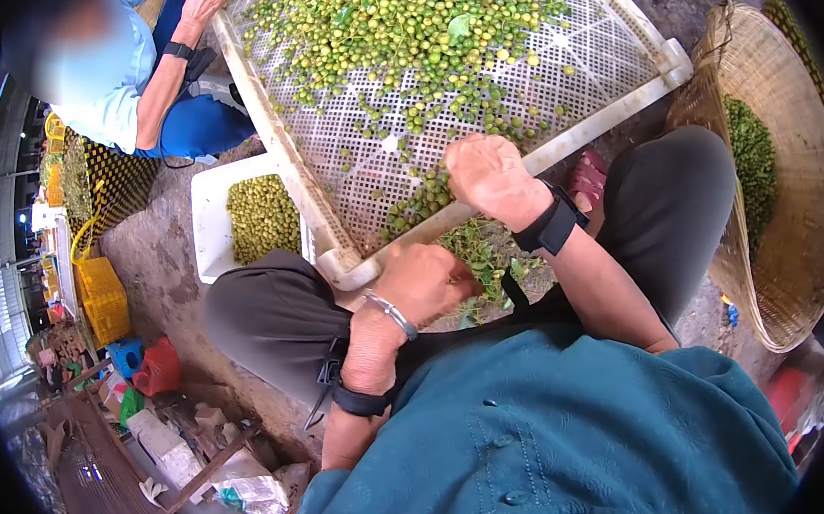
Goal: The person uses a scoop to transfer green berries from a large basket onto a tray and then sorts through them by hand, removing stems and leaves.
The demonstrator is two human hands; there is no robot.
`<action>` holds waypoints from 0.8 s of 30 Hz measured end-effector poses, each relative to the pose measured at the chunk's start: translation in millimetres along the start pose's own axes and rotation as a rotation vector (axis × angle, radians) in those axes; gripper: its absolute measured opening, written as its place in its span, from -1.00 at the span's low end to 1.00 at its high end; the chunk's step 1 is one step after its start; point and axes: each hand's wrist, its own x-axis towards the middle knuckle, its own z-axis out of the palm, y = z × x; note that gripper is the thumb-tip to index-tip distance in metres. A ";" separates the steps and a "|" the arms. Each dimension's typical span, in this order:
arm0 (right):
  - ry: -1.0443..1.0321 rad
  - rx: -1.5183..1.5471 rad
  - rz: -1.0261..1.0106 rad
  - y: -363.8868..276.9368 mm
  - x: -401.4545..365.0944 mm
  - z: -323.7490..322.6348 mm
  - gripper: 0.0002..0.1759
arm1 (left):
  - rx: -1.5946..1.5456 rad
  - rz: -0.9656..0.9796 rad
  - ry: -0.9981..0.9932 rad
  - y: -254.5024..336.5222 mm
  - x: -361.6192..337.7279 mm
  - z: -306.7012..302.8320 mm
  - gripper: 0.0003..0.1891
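Observation:
A white perforated plastic tray (591, 112) lies tilted before me, heaped with small round green-yellow fruits (390, 31) and a few leaves. My right hand (496, 179) is curled closed over the tray's near rim, beside a small cluster of darker fruits (421, 200); its fingertips are hidden. Lower down, just outside the tray's near corner, my left hand (425, 282) is closed, with blurred fingers. Whatever either hand holds cannot be made out. Under the rim, between my legs, lies a pile of green stems and leaves (489, 253).
A white bin (213, 207) of fruits stands left of the tray. At right leans a woven basket (794, 255) holding green produce (749, 161). Another person (124, 65) works at the tray's left edge. A yellow basket (103, 298) and clutter (179, 441) lie at left.

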 end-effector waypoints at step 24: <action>-0.094 0.927 0.032 14.9 -2.9 -71.1 -0.77 | -0.077 -0.633 0.710 -94.4 38.8 -3.1 -0.73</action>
